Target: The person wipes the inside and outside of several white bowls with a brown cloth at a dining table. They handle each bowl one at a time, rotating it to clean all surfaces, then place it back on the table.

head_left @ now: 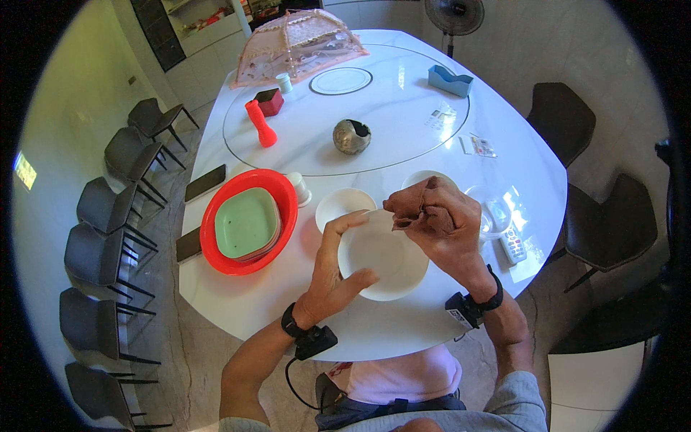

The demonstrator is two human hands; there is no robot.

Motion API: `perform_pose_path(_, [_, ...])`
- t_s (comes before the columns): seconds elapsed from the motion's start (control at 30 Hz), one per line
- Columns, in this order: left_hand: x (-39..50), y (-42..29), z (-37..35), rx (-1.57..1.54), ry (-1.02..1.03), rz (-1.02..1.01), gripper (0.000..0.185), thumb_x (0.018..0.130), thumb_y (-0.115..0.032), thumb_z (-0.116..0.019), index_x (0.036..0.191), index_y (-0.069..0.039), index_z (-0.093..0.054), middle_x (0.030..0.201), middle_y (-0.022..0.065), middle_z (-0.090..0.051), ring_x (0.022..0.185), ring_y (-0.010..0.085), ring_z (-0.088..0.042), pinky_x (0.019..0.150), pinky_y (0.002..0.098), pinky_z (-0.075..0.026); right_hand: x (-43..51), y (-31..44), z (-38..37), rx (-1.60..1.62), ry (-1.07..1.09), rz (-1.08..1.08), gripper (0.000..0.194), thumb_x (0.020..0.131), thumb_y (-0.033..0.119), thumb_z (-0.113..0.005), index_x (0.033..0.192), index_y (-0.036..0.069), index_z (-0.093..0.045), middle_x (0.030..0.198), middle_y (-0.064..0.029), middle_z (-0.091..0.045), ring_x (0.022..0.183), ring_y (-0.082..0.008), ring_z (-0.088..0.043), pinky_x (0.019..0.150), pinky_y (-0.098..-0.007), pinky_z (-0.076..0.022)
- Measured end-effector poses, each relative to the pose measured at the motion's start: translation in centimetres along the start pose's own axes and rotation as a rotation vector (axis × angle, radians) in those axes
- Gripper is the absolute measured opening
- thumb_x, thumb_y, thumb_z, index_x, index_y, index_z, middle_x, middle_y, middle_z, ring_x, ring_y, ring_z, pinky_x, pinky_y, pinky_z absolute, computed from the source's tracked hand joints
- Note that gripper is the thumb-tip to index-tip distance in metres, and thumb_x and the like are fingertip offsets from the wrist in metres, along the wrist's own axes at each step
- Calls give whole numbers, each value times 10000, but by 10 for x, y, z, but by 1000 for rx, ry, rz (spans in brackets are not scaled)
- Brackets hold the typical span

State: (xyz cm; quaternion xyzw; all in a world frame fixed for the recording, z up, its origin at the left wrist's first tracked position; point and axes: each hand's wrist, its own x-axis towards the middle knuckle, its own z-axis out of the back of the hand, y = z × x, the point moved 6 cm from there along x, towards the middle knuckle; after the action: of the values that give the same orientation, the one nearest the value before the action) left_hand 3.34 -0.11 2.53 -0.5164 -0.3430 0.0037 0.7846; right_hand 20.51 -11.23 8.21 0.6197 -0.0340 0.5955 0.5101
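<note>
A white bowl (386,259) is in front of me near the table's front edge. My left hand (334,270) grips it at the left, fingers along the rim and thumb over the inside. My right hand (451,229) holds a crumpled brown cloth (413,202) above the bowl's upper right rim. Just behind stands a second white bowl (340,202), partly covered by the left fingers. Another pale round dish (424,176) shows behind the right hand, mostly hidden by it.
Left stands a red basin (209,245) with stacked green dishes (245,221), beside two dark flat objects (205,182). A clear plastic container (496,216) and a remote control (513,245) lie right. A metallic round pot (352,137) and food cover (302,46) stand farther back.
</note>
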Motion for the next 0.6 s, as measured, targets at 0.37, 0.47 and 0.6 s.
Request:
perform_pose_path(0.37, [-1, 7, 11, -71, -306, 245, 374, 1124, -207, -575, 1447, -21, -605, 1395, 108, -660, 1281, 199, -608, 1122, 371, -473, -4, 20, -7, -259, 20, 75, 468, 681, -56, -911, 1110, -6, -731, 984, -122, -757, 843, -295, -735, 719, -385, -586])
perform_pose_path(0.47, [-3, 7, 21, -74, -450, 195, 375, 1111, -210, -589, 1440, -29, -607, 1389, 106, -658, 1265, 198, -615, 1113, 367, -487, -5, 20, -12, -258, 68, 42, 437, 724, -30, -930, 1108, -15, -722, 959, -139, -733, 849, -296, -734, 721, -380, -583])
perform_pose_path(0.6, [-5, 9, 34, -128, -627, 173, 400, 1123, -222, -582, 1479, -41, -557, 1382, 112, -658, 1250, 198, -625, 1094, 372, -506, -14, 15, -23, -98, 34, -96, 390, 778, 21, -953, 1083, -19, -714, 978, -152, -735, 908, -282, -744, 754, -383, -596])
